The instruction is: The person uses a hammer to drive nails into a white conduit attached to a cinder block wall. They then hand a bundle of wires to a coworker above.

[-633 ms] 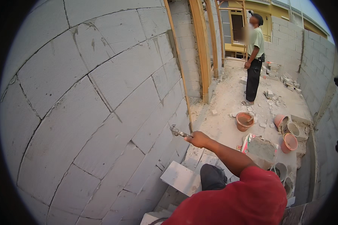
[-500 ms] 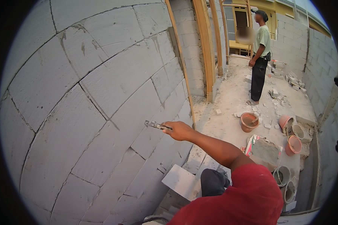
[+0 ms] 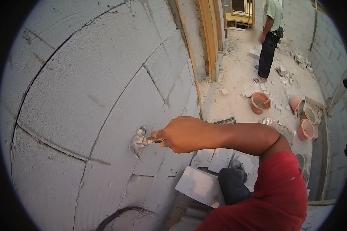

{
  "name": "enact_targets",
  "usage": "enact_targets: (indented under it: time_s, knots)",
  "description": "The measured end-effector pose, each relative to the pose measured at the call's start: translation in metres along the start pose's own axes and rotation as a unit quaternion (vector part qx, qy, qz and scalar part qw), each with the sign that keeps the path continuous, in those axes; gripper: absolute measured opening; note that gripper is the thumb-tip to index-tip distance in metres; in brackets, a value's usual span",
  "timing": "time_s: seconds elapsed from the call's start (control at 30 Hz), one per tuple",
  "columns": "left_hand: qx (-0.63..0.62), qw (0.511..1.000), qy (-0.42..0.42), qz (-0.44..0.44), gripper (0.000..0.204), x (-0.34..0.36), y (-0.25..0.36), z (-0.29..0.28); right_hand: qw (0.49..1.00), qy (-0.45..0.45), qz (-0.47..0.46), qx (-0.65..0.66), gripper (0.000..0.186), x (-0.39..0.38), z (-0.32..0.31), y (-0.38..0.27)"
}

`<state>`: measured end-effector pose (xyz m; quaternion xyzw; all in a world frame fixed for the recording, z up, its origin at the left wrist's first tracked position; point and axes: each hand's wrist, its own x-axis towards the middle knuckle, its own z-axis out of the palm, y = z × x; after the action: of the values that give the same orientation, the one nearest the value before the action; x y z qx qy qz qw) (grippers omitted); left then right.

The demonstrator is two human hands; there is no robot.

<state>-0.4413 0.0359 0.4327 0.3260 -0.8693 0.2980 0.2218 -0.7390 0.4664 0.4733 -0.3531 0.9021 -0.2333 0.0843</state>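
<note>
Grey block wall (image 3: 65, 88) fills the L side, dark joints btwn blocks. R hand (image 3: 183, 134) reaches across to it, fingers wrapped round the handle of a claw hammer (image 3: 139, 141); hammer head is pale + dusty, right up by the wall face nr mid-view, can't tell if touching. L hand's out of frame, so can't tell its state. Lower down: dark wire bundle (image 3: 121, 213) in front of the wall, pale loose slab (image 3: 198, 186) beside a dark trouser leg (image 3: 233, 186). Up top R, co-worker (image 3: 272, 42) in pale shirt + dark trousers stands on dusty floor (image 3: 239, 69), w/ rubble (image 3: 287, 75) nearby. Orange bucket (image 3: 258, 107) w/ a tool in it sits nr; reddish bucket (image 3: 305, 133) farther R.
</note>
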Motion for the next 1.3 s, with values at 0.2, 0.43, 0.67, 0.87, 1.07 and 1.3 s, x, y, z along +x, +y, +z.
enact_targets:
  time_s: [0.2, 0.43, 0.67, 0.87, 1.07, 1.3]
  knots:
    - [-0.016, 0.998, 0.049, -0.029, 0.074, -0.001, 0.014, -0.007, 0.999, -0.02, -0.042, -0.016, 0.015, 0.013, -0.016, 0.009]
    - [-0.012, 0.999, 0.016, -0.026, 0.081, 0.003, 0.02, -0.032, 0.992, -0.068, -0.094, -0.056, 0.02, 0.023, -0.025, 0.03]
    - [0.031, 0.999, -0.011, -0.003, 0.088, 0.018, 0.051, -0.075, 0.983, -0.009, -0.176, 0.058, 0.021, 0.022, -0.009, 0.085]
    - [0.105, 0.993, -0.054, 0.008, 0.094, 0.039, 0.096, -0.12, 0.949, -0.073, -0.121, 0.283, 0.03, -0.035, 0.057, 0.22]
    - [0.175, 0.976, -0.129, 0.007, 0.1, 0.051, 0.122, -0.161, 0.933, -0.205, 0.231, 0.182, 0.025, -0.124, 0.169, 0.392]
    - [0.138, 0.965, -0.22, -0.029, 0.114, 0.083, 0.151, -0.185, 0.713, -0.133, 0.664, 0.179, 0.028, -0.342, 0.21, 0.492]
